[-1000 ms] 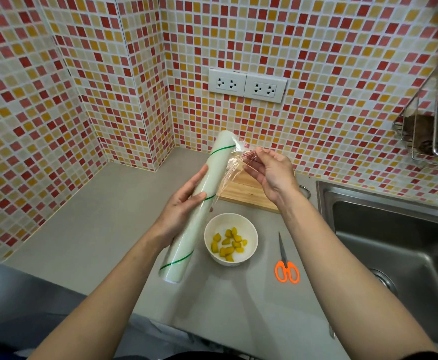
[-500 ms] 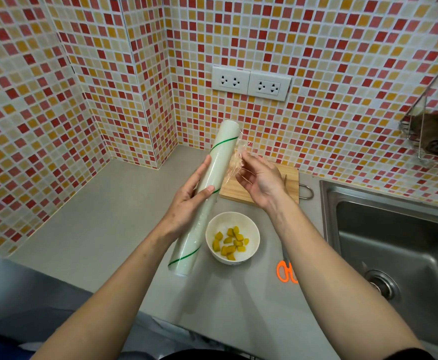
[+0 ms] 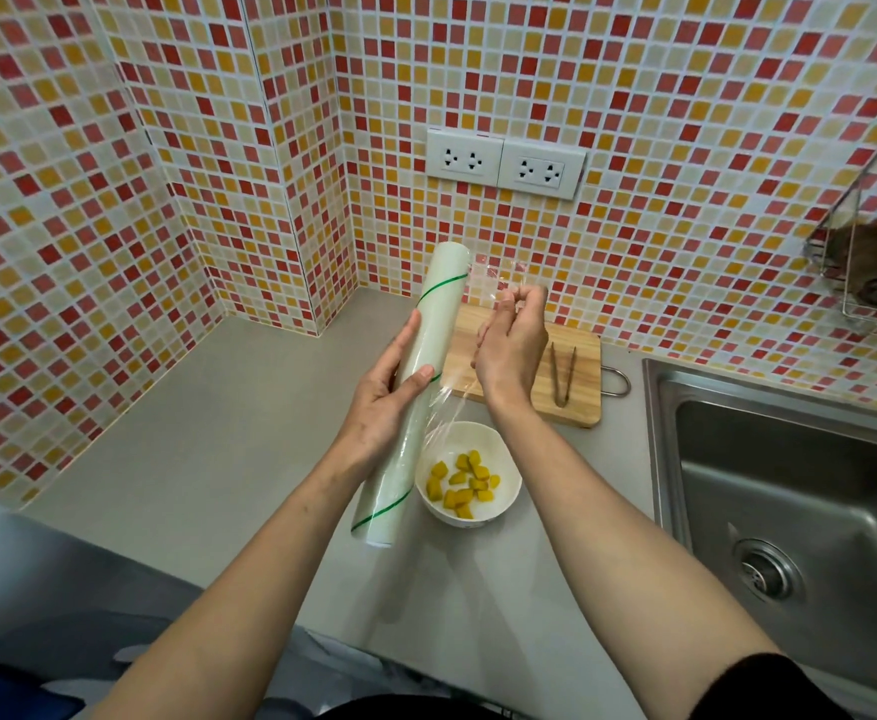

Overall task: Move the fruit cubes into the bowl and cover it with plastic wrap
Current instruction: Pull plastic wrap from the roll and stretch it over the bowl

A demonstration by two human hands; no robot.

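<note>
One roll of plastic wrap – gripped by left hand. Right hand pinches its loose film. One bowl – roughly ten fruit cubes.

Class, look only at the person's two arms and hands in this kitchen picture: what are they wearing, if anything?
Both forearms are bare from wrist to past the elbow. The left hand and right hand have no gloves, and no rings, watch or bracelet show. A dark, black-looking sleeve edge shows on the right upper arm at the bottom of the picture.
</note>
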